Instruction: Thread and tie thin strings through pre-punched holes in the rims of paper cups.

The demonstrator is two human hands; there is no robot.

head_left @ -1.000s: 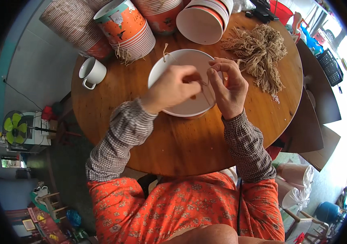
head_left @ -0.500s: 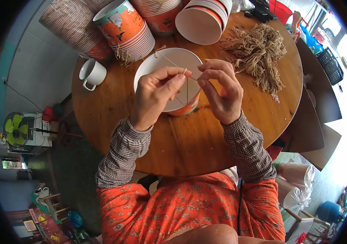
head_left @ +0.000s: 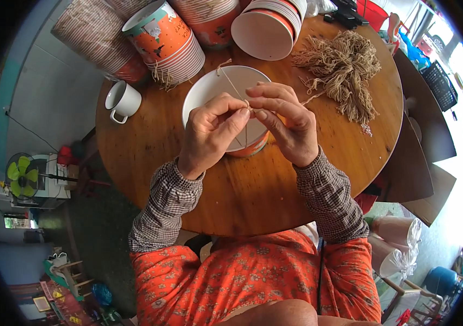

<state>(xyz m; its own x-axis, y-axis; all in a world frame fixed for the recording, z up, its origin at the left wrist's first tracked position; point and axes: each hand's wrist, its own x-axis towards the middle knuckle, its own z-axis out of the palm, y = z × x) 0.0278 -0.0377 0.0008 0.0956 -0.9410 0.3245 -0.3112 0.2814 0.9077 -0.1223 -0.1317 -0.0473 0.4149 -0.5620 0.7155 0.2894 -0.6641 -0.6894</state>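
Observation:
A white-lined paper bucket (head_left: 201, 89) with an orange outside stands before me on the table. Over its mouth my left hand (head_left: 212, 130) pinches a thin tan string (head_left: 232, 85), which runs up to a knot at the bucket's far rim. My right hand (head_left: 290, 122) is closed too, its thumb and forefinger pinching the string right beside the left fingertips. A small loop or knot shows between the two hands; its exact form is partly hidden by the fingers. More string hangs down inside the bucket.
Stacks of orange paper buckets (head_left: 169, 49) stand at the back, one stack lying tipped with its white mouth (head_left: 261, 35) toward me. A tangled bundle of tan strings (head_left: 343, 70) lies at the right. A white enamel mug (head_left: 124, 101) sits at the left of the round wooden table (head_left: 242, 201).
My right hand has come in leftward and slightly down, so its fingertips now meet those of my left hand at the string. The bucket has shifted slightly.

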